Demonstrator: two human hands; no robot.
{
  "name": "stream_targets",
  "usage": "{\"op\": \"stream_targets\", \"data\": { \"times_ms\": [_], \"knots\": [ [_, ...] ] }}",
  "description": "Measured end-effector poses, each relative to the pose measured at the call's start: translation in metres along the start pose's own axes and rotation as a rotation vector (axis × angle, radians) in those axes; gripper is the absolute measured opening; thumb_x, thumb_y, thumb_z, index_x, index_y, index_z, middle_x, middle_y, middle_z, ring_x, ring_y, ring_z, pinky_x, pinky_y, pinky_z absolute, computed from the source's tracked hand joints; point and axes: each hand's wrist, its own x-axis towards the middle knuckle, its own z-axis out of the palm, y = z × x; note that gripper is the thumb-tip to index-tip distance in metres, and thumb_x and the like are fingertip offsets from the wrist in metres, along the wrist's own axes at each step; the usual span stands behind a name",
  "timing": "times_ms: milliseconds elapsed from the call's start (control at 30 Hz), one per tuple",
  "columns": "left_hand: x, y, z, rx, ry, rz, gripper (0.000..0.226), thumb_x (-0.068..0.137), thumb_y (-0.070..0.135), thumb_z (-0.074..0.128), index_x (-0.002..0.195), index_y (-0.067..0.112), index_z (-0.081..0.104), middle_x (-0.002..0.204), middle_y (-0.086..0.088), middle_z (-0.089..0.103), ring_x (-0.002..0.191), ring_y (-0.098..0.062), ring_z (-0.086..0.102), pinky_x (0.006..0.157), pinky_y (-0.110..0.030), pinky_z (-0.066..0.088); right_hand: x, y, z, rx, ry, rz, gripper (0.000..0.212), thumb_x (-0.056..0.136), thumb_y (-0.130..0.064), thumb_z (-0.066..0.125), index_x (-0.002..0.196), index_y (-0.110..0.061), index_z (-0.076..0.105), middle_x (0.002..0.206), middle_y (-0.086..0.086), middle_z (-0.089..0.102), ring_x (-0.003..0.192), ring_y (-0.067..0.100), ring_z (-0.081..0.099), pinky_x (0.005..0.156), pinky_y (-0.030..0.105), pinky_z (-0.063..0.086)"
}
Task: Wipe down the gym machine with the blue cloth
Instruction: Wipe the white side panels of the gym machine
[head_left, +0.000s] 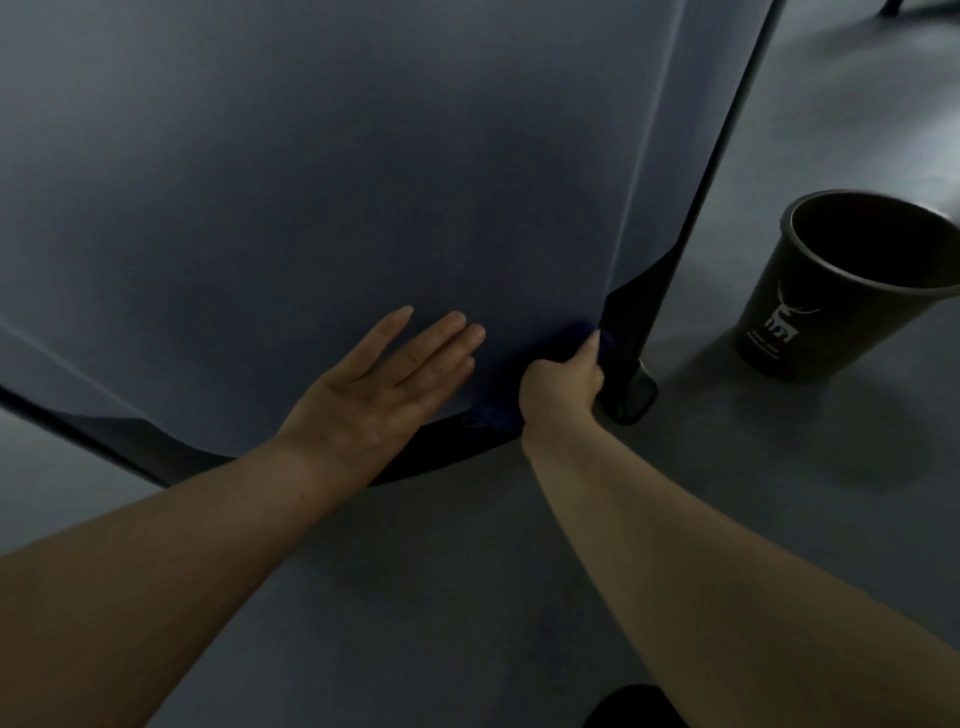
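A large smooth grey-blue panel of the gym machine (322, 197) fills the upper left of the view. My left hand (384, 384) lies flat on its lower part, fingers straight. My right hand (563, 387) grips the blue cloth (498, 405) against the panel's lower right corner, by a black edge. Most of the cloth is hidden under my fingers; only dark blue folds show beside them and at my thumb tip.
A black bin (841, 291) with a white deer logo stands on the grey floor (779, 467) to the right. A black frame post (691, 218) runs down the panel's right side to a foot (631, 397) close to my right hand.
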Motion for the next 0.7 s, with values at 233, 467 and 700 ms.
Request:
{"op": "stream_targets", "data": {
  "times_ms": [233,467,700],
  "knots": [
    [-0.008,-0.004,0.011,-0.033,0.093,-0.018,0.073,0.095,0.018,0.05,0.156,0.011,0.01,0.162,-0.013,-0.015,0.149,-0.032,-0.013,0.12,-0.054,-0.003,0.01,-0.015,-0.004,-0.106,0.153,-0.35,0.087,0.085,0.012,0.039,0.155,-0.033,0.017,0.158,-0.007,0.021,0.144,0.023,0.027,0.116,0.044,0.032],
    [-0.014,0.0,0.016,-0.032,0.102,-0.038,0.074,0.096,0.024,0.039,0.155,0.009,-0.004,0.161,-0.015,-0.019,0.148,-0.034,-0.018,0.119,-0.054,-0.009,-0.003,0.001,0.023,0.061,-0.005,0.066,0.073,0.094,-0.006,0.046,0.155,-0.031,0.013,0.156,0.006,0.026,0.132,0.034,0.042,0.103,0.046,0.043],
    [-0.035,0.0,0.023,-0.067,0.103,-0.051,0.08,0.092,0.019,0.056,0.156,0.011,0.009,0.163,-0.014,-0.012,0.149,-0.034,-0.011,0.12,-0.055,-0.001,0.008,0.008,0.016,0.014,0.065,0.021,0.085,0.091,0.004,0.045,0.155,-0.039,0.01,0.157,0.001,0.028,0.136,0.034,0.039,0.106,0.049,0.042]
  ]
}}
